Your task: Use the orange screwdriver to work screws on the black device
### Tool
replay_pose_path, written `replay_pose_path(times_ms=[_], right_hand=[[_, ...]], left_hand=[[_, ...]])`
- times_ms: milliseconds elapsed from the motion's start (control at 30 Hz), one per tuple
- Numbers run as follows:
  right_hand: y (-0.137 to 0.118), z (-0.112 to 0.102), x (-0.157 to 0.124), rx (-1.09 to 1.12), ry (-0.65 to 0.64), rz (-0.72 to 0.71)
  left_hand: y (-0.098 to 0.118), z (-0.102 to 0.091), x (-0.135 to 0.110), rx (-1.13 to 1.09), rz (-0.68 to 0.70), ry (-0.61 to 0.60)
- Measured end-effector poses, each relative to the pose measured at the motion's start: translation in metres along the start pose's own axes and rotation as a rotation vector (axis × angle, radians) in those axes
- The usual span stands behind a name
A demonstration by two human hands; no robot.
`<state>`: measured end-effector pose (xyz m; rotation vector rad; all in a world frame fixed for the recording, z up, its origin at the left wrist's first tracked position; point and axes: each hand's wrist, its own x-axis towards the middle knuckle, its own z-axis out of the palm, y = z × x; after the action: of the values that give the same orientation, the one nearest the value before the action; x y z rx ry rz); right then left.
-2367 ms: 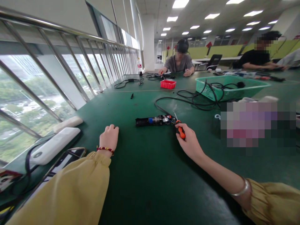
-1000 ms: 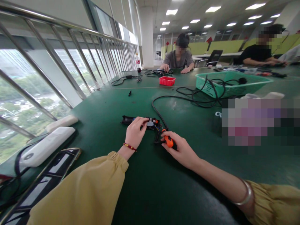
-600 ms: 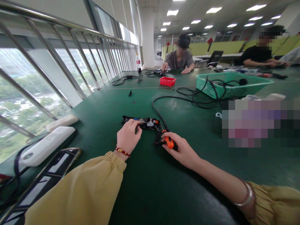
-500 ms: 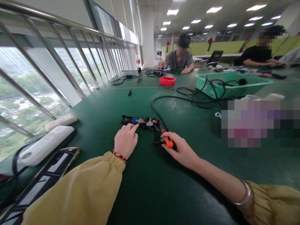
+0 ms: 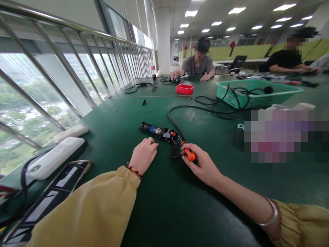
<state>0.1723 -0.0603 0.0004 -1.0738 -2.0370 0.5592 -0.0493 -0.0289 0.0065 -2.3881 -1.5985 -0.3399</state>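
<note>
An opened corded electric device (image 5: 160, 133) lies on the green table, its black shell exposing a blue and silver cylinder, small parts and coloured wires. My right hand (image 5: 203, 164) grips a screwdriver (image 5: 189, 154) with an orange and black handle, its shaft pointing at the wired end of the device. Just in front of the device, my left hand (image 5: 144, 154) rests with fingers curled together near the tabletop. Whatever lies under those fingertips is hidden. A black cord (image 5: 171, 115) runs away from the wired end.
Beyond the device stand a red tray (image 5: 185, 89) and a green basket (image 5: 259, 99) with black cables. A small black part (image 5: 144, 102) lies farther left. A phone (image 5: 48, 202) and a white power bank-like block (image 5: 55, 158) are at left, beside the railing. Two people sit across.
My left hand has come off the device and drawn back toward me, fingers now curled. The device's left end has swung away. The screwdriver stays at the wired end.
</note>
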Motion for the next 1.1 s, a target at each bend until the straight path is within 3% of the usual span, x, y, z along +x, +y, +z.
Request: replay_pose_path(times_ms=[267, 433, 633, 733, 1100], right_hand=[[-0.003, -0.002, 0.0, 0.006, 0.056, -0.027], [-0.003, -0.002, 0.001, 0.0, 0.043, -0.04], [-0.001, -0.002, 0.001, 0.008, 0.039, -0.052], [-0.001, -0.001, 0.001, -0.006, 0.038, -0.052], [-0.002, -0.001, 0.001, -0.018, 0.028, -0.045]], left_hand=[[0.002, 0.002, 0.004, -0.01, 0.007, 0.078], [0.003, 0.002, 0.007, -0.181, -0.066, 0.251], [0.015, 0.006, 0.022, -0.557, -0.07, 0.357], [0.022, 0.01, 0.031, -0.607, -0.044, 0.411], [0.023, 0.022, 0.038, -0.498, -0.069, 0.369]])
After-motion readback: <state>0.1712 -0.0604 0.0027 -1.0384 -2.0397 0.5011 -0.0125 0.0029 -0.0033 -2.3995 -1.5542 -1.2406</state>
